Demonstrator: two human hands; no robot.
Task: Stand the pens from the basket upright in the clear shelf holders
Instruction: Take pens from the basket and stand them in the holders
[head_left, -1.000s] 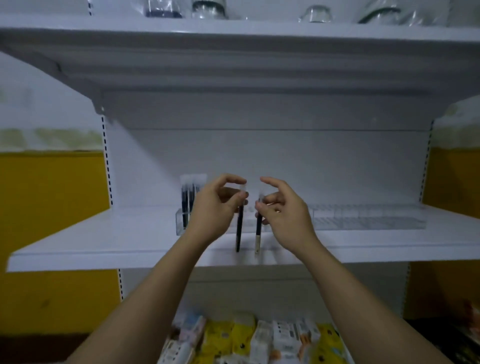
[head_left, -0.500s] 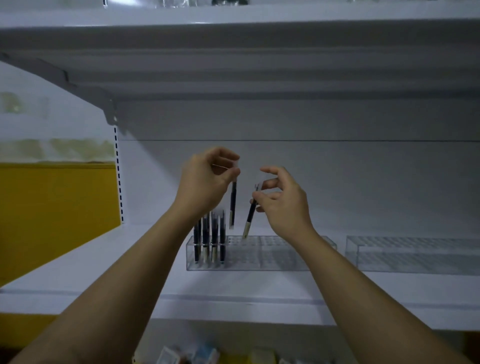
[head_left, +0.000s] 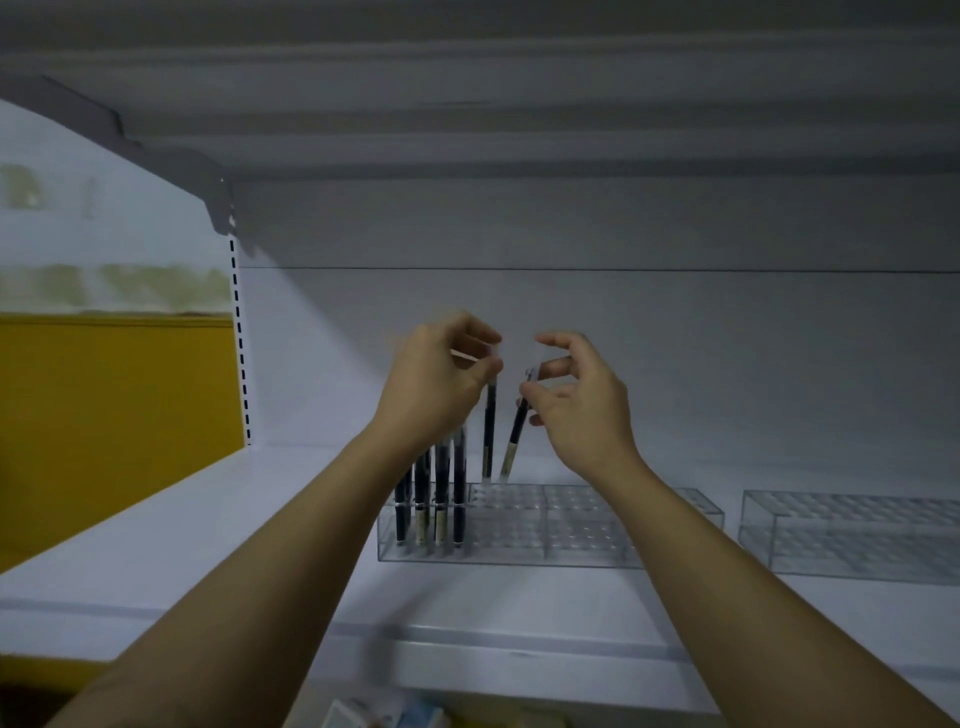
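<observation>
Seating two pens (head_left: 489, 426) in the clear holder (head_left: 545, 535)
My left hand (head_left: 436, 384) and right hand (head_left: 576, 405) are each pinching one at its top, tips hanging just above the holder; likely light, stiff, slippery.

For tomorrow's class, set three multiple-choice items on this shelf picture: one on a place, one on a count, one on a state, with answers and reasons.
1. Where in the left clear holder do the standing pens sit? A. left end B. middle C. right end
2. How many clear holders are on the shelf? A. one B. two C. four
3. How does the right hand hold its pen? A. tilted B. flat on the shelf C. lying in a holder
Answers: 1 A, they fill only its leftmost rows. 2 B, a second holder stands apart to the right. 3 A, its lower end slants left above the holder, while the left hand holds the other pen upright.
</observation>
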